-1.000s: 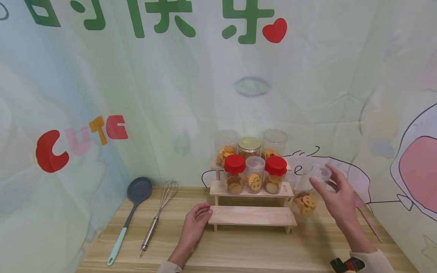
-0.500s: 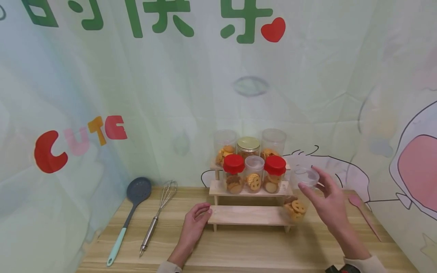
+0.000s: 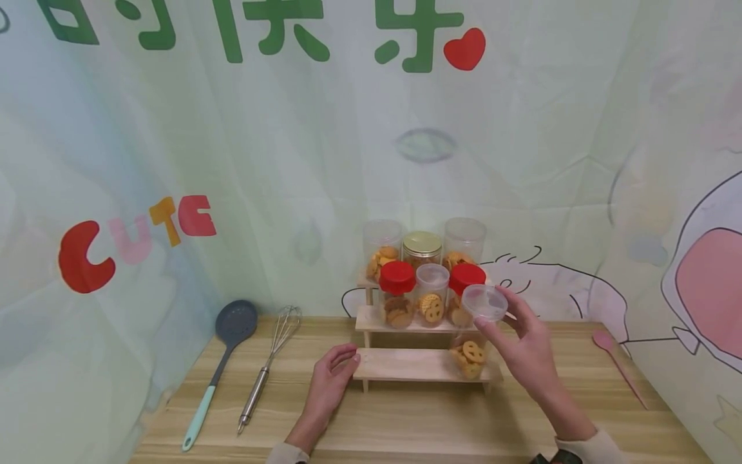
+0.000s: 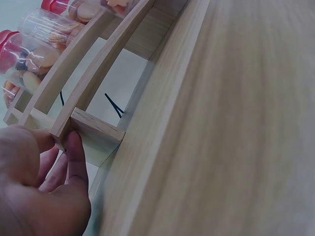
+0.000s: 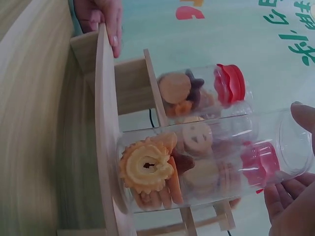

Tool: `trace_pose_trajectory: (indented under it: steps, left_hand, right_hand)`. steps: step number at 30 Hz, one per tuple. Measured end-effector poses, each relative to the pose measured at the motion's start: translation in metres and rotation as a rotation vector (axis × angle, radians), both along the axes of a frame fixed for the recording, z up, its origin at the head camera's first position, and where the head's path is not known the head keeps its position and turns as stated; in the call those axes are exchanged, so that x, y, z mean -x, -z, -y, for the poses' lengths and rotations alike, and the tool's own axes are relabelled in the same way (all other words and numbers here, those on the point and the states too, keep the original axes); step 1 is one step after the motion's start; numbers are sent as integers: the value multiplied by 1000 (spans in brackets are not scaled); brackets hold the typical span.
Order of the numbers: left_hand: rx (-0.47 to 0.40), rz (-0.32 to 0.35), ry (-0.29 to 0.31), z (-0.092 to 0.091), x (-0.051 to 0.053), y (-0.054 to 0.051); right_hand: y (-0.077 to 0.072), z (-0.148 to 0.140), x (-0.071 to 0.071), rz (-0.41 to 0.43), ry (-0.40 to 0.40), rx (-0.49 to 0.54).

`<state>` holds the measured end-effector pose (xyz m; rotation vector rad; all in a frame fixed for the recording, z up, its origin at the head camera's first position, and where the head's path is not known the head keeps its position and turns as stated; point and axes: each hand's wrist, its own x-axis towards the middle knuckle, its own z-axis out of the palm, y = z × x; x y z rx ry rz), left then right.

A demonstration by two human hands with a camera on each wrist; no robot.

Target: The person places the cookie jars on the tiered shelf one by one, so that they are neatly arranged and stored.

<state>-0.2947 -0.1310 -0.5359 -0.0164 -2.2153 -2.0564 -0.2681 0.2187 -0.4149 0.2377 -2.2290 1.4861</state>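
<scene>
My right hand (image 3: pixel 530 354) grips a clear plastic jar (image 3: pixel 471 354) by its lid (image 3: pixel 484 303), thumb on one side and fingers on the other. Cookies fill the lower part of this jar (image 5: pixel 211 157) in the right wrist view. Its base is over the right end of the lowest step of a wooden tiered rack (image 3: pixel 400 365); whether it touches the board I cannot tell. At the rack's left end, my left hand (image 3: pixel 330 380) pinches the corner of the bottom board, plainest in the left wrist view, where thumb and fingers of the hand (image 4: pixel 49 191) close on the wood.
On the middle step stand two red-lidded jars (image 3: pixel 397 296) and a clear-lidded one (image 3: pixel 431 296). The top step bears a gold-lidded jar (image 3: pixel 422 245) between two clear jars. A slotted spatula (image 3: pixel 228 348) and whisk (image 3: pixel 269 367) lie left, a pink spoon (image 3: pixel 617 364) right.
My right hand has carried the cookie jar leftward from beside the rack to over the right end of its lowest step. My left hand has stayed on the board's left end.
</scene>
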Motion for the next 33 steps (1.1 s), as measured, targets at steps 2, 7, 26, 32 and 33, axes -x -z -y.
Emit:
trace_pose_trajectory:
  steps: [2, 7, 26, 32, 33]
  left_hand:
    - [4, -2, -1, 0, 0, 0]
    - [-8, 6, -6, 0, 0, -2]
    - [-12, 5, -12, 1, 1, -1]
    - [-19, 15, -8, 1, 0, 0]
    - [-22, 14, -9, 1, 0, 0]
  right_hand:
    - [2, 6, 2, -2, -8, 2]
    - [6, 22, 6, 0, -31, -5]
    - [14, 72, 21, -77, -144, 38]
    - [14, 73, 17, -91, -150, 13]
    - [15, 72, 17, -93, -150, 2]
